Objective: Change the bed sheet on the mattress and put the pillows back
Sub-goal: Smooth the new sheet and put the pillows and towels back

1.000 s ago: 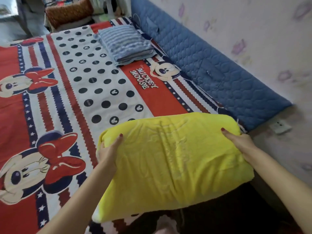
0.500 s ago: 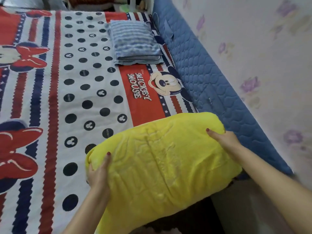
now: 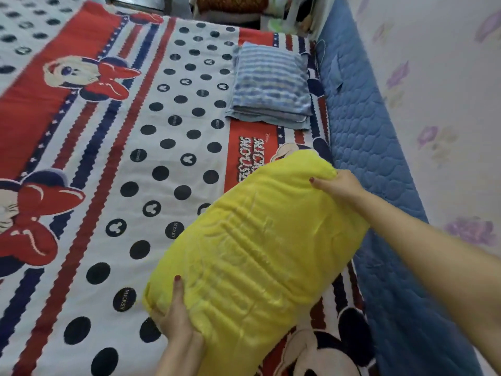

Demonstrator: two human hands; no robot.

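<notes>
Pillow (image 3: pixel 257 248), yellow, gripped at its two ends between my left hand (image 3: pixel 176 318) and right hand (image 3: pixel 339 185), over the printed sheet (image 3: pixel 113 164), folded striped cloth (image 3: pixel 271 85) beyond my right hand.

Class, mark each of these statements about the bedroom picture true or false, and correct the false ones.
1. Both hands hold the yellow pillow. True: the left hand grips its near end, the right hand its far end.
2. A folded blue striped cloth lies on the bed sheet. True.
3. The sheet is plain white. False: it has red and navy stripes, black dots and cartoon mice.
4. The padding along the wall is green. False: it is blue and quilted.
5. The striped cloth touches the pillow. False: they lie apart.
</notes>
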